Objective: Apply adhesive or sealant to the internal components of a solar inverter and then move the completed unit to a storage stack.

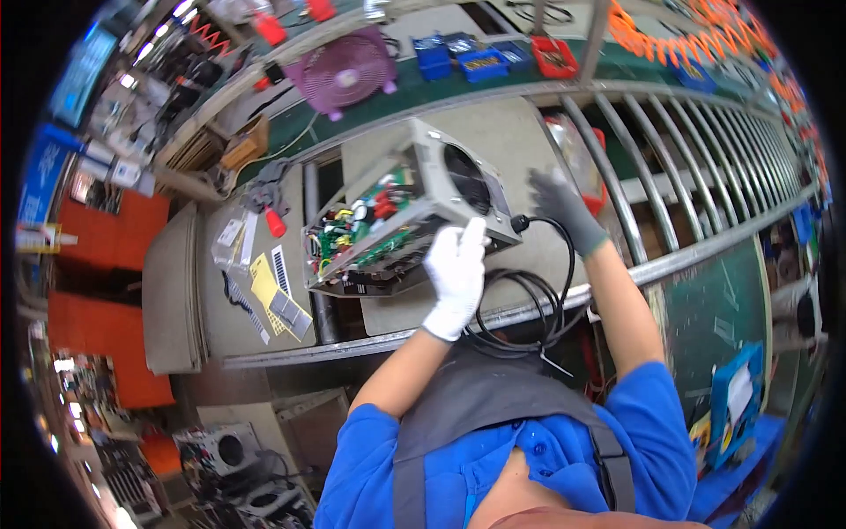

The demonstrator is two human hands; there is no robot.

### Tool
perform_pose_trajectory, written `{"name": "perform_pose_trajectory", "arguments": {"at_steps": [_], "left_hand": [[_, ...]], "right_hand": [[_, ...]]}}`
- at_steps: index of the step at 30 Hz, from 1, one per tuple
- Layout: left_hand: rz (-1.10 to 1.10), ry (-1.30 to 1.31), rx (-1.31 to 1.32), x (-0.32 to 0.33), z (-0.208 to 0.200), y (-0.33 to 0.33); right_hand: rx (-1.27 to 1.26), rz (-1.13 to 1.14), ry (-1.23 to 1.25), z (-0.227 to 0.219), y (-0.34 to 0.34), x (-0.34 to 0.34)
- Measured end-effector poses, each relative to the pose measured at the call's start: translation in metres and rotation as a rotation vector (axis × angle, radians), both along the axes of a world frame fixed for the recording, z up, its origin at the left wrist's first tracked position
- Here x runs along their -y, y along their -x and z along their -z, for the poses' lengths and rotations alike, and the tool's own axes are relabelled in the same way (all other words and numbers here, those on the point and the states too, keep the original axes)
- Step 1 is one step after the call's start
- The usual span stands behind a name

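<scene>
An open metal machine housing (423, 198) stands tilted on the bench, with a black round fan opening in its end panel and exposed circuit boards (370, 220) inside. My left hand (456, 271), in a white glove, has its fingers closed at the near edge of that end panel. Beyond the panel's right side, my right hand (568, 210) in a grey glove is spread with nothing in it, slightly blurred. A black power cable (555, 304) runs from the panel and lies coiled at the bench's near edge, beside my left wrist.
Metal rollers (648, 167) continue the line to the right. Yellow and white sheets (275, 295) and a red-handled tool (275, 223) lie left of the housing. A purple fan (345, 72), blue bins (483, 65) and a red bin (553, 58) stand along the far side.
</scene>
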State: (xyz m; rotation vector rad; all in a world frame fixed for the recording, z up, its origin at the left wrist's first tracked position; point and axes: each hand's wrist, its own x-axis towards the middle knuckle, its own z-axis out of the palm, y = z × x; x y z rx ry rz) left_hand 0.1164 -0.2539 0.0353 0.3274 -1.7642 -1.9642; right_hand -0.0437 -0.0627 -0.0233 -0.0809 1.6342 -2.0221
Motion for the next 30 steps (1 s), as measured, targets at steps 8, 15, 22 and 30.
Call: {"name": "perform_pose_trajectory", "arguments": {"at_steps": [8, 15, 22, 30], "left_hand": [[0.347, 0.905, 0.437, 0.007, 0.040, -0.003], [-0.345, 0.520, 0.151, 0.262, -0.059, -0.005], [-0.139, 0.168, 0.293, 0.305, 0.014, -0.101], [-0.112, -0.940, 0.373, 0.294, 0.115, -0.149]], "right_hand": [[-0.436, -0.139, -0.176, -0.007, -0.045, 0.069], [0.234, -0.201, 0.326, -0.006, -0.048, 0.117], [0.408, -0.050, 0.220, -0.007, -0.110, 0.116], [0.616, 0.022, 0.188, 0.065, -0.153, 0.075]]}}
